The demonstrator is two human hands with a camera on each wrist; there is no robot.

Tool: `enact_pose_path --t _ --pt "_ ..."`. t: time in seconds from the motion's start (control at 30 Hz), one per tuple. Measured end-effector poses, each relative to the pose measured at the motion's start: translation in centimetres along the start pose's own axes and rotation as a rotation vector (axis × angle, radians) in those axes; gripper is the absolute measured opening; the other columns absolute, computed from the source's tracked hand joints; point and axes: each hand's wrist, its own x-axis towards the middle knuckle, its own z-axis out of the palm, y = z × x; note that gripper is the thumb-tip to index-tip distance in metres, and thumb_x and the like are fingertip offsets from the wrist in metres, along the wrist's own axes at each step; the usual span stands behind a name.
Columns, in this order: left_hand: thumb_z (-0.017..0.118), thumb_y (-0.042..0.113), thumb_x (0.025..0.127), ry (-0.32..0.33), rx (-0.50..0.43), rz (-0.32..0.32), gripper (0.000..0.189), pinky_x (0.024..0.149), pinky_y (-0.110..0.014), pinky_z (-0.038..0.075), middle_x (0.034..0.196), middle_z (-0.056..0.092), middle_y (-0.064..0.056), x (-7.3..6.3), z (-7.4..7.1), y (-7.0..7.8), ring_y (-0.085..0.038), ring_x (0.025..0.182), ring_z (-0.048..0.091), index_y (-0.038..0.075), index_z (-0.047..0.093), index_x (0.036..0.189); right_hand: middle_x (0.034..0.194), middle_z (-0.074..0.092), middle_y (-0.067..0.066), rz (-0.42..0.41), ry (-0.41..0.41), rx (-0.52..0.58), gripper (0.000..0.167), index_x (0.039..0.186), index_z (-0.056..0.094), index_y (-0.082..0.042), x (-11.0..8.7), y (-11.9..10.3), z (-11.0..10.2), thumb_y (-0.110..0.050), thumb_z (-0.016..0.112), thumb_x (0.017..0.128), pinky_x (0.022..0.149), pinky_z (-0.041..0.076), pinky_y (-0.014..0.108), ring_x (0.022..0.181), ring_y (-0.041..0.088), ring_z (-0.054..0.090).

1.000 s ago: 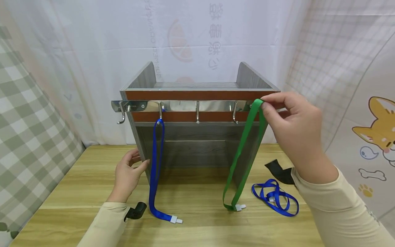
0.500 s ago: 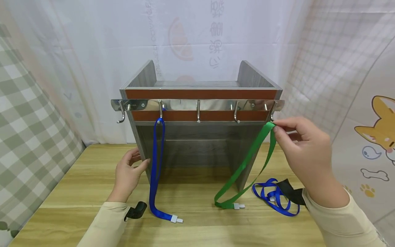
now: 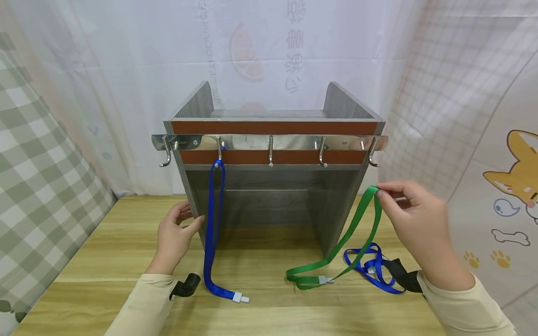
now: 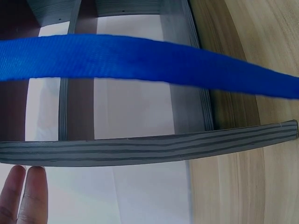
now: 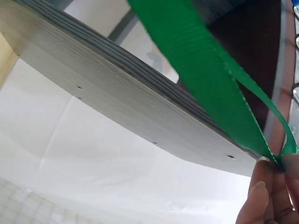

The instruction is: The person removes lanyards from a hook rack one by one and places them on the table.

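My right hand (image 3: pixel 416 219) pinches the top of a green lanyard (image 3: pixel 357 217) between thumb and fingers, below the rail's rightmost hook. The lanyard's lower loop and its white clip (image 3: pixel 325 280) lie low near the table. In the right wrist view the green strap (image 5: pixel 201 70) runs up from the pinching fingertips (image 5: pixel 262 175). My left hand (image 3: pixel 174 238) rests against the left side panel of the grey wooden shelf (image 3: pixel 269 177), two fingers (image 4: pixel 35 196) showing at its outer face. A blue lanyard (image 3: pixel 210 219) hangs from the second hook from the left, its white clip (image 3: pixel 240 297) on the table.
A metal hook rail (image 3: pixel 252 142) with several hooks spans the shelf's front and sticks out past both sides. Another blue lanyard (image 3: pixel 361 266) lies loosely coiled on the wooden table (image 3: pixel 269 317) at the right. Curtains hang behind.
My right hand has moved right and down from the rail with the green lanyard, uncovering the rightmost hook. The lanyard's lower loop has slackened and spread leftward. My left hand has stayed put.
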Motion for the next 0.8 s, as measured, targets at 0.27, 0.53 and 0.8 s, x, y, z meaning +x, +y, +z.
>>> enact_pose_path --t 0.27,0.53,0.8 --pt "0.067 0.011 0.090 0.002 0.006 0.003 0.046 0.079 -0.010 0.043 0.129 0.057 -0.013 0.0 0.0 0.0 -0.024 0.115 0.056 0.006 0.052 0.134 0.081 0.069 0.008 -0.121 -0.099 -0.102 0.014 0.090 0.073 -0.002 -1.6 2.3 2.5 0.007 0.071 0.080 0.063 0.042 0.003 0.072 -0.013 0.051" --pt "0.067 0.012 0.091 -0.014 -0.010 0.001 0.047 0.079 -0.009 0.043 0.130 0.056 -0.013 0.0 -0.1 0.0 -0.024 0.117 0.055 0.007 0.052 0.135 0.083 0.066 0.000 -0.132 -0.281 -0.169 0.012 0.089 0.072 -0.007 -3.1 3.0 5.7 0.003 0.070 0.082 0.060 0.052 0.028 0.072 0.015 0.061" --pt "0.067 0.011 0.091 -0.021 -0.017 0.000 0.047 0.080 -0.010 0.043 0.131 0.055 -0.013 0.1 -0.2 0.0 -0.024 0.118 0.055 0.007 0.051 0.135 0.086 0.066 -0.001 -0.119 -0.417 -0.096 0.013 0.090 0.071 -0.009 -4.6 2.3 8.6 0.002 0.070 0.083 0.061 0.051 0.025 0.070 0.010 0.058"
